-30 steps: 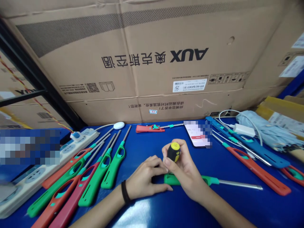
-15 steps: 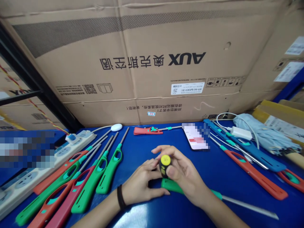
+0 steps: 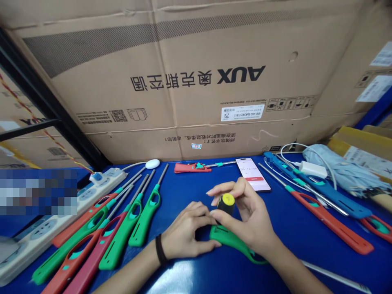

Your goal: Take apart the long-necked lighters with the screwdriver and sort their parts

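A green long-nosed lighter (image 3: 232,243) lies on the blue table (image 3: 275,212) under my hands, its metal tube (image 3: 333,276) running off to the lower right. My left hand (image 3: 186,234) is curled over the lighter's handle end and presses it down. My right hand (image 3: 249,220) pinches a short screwdriver with a black handle and yellow cap (image 3: 226,203), held upright with its tip on the lighter. The forefinger of that hand is stretched out.
Several green, red and orange lighters (image 3: 122,228) lie fanned at the left beside a white power strip (image 3: 61,208). A phone (image 3: 254,174), a red lighter (image 3: 191,167), blue and orange lighters (image 3: 324,204), a white charger (image 3: 312,168) and a folded umbrella (image 3: 346,171) lie behind. A large cardboard box (image 3: 196,77) walls the back.
The green lighter has swung round, so its tube now runs further toward the lower right. The screwdriver dipped and rose again, and my right fingers shifted on its handle.
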Demonstrator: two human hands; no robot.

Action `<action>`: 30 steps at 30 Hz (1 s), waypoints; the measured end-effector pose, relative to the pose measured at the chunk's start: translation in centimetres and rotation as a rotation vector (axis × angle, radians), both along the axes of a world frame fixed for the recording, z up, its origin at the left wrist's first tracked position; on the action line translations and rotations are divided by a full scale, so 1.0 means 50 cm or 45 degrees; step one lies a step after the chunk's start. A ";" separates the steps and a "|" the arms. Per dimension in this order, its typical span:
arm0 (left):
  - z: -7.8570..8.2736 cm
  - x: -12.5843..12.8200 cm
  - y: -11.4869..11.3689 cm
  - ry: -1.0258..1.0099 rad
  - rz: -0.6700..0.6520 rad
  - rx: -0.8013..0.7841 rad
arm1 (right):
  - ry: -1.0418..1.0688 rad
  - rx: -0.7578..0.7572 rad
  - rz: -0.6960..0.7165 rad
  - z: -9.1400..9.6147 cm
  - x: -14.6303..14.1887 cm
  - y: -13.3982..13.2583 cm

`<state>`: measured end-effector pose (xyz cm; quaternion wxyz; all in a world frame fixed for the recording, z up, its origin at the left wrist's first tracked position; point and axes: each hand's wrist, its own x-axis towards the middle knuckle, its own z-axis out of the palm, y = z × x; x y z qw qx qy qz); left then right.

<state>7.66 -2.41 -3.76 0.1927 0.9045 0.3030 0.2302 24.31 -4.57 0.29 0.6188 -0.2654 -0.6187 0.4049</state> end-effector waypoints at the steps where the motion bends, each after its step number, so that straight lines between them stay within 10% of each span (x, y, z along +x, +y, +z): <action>1: 0.000 0.000 0.001 0.006 0.000 0.006 | -0.008 0.017 -0.049 0.001 -0.001 0.001; 11: 0.041 -0.038 0.008 0.195 -0.038 0.013 | 0.461 0.020 -0.583 0.067 0.116 0.001; 19: 0.063 -0.006 -0.027 0.357 0.046 -0.059 | -0.629 0.463 -1.050 0.001 0.206 0.021; 22: 0.065 0.016 -0.065 0.435 0.116 -0.155 | -1.112 0.724 -0.947 -0.011 0.212 0.046; 30: 0.035 -0.129 -0.148 0.258 0.759 -0.271 | -1.048 0.588 -1.144 -0.065 0.220 0.054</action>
